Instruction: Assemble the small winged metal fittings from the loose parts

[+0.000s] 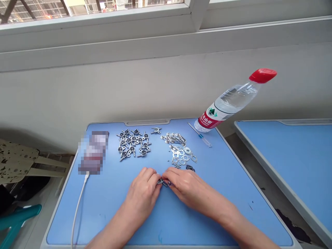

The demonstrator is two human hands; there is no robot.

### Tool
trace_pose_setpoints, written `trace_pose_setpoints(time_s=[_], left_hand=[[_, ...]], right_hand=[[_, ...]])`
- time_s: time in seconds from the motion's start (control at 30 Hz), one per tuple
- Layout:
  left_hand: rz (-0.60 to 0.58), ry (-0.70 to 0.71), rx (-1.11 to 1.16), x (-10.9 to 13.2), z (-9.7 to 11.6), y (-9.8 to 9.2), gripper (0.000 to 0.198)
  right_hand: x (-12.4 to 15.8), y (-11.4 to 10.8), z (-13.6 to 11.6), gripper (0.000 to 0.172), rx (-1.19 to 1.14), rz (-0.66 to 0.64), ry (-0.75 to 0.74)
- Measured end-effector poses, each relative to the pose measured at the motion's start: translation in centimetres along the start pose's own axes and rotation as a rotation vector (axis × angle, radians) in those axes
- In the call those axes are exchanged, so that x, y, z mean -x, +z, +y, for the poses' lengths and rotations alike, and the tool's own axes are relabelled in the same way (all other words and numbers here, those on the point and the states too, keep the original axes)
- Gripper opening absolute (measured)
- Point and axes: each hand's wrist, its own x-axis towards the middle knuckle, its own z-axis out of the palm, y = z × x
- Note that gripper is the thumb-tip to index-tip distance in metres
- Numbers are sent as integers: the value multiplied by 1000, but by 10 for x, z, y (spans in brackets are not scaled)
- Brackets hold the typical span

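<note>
Near the middle of the blue desk, my left hand (144, 191) pinches a small metal fitting with a round body and a thin stem (162, 182). Against the same fitting, my right hand (186, 183) has its thumb and fingers closed, partly hiding it. Just beyond my right hand lie black rubber rings (190, 168), tiny metal bits (177, 166) and flat oval metal plates (184, 157). Behind those is a heap of small metal levers (175, 138). Several similar fittings with dark round centres (134, 139) are grouped farther left, and a single fitting (156, 130) lies apart from them.
A screwdriver with a clear handle (206, 140) lies at the back right beside an upright water bottle with a red cap (225, 107). To the left, a blurred-out phone (93, 152) trails a white cable (77, 207). Another blue desk (293, 155) stands to the right.
</note>
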Motion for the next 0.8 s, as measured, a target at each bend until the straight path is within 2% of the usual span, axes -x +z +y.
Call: trace_pose_setpoints(time_s=[0.2, 0.43, 0.57, 0.7, 0.8], left_hand=[[-27, -34, -10, 1, 1, 2, 13], [-29, -42, -8, 2, 0, 3, 14], [-40, -61, 0, 1, 1, 1, 12], [-42, -67, -9, 1, 3, 0, 12], [-34, -69, -3, 1, 2, 1, 12]], right_hand=[[1, -4, -11, 31, 240, 47, -95], [-3, 0, -23, 38, 517, 163, -185], [-2, -1, -20, 39, 465, 152, -191], [-1, -6, -16, 35, 349, 83, -159], [-1, -7, -16, 34, 351, 80, -171]])
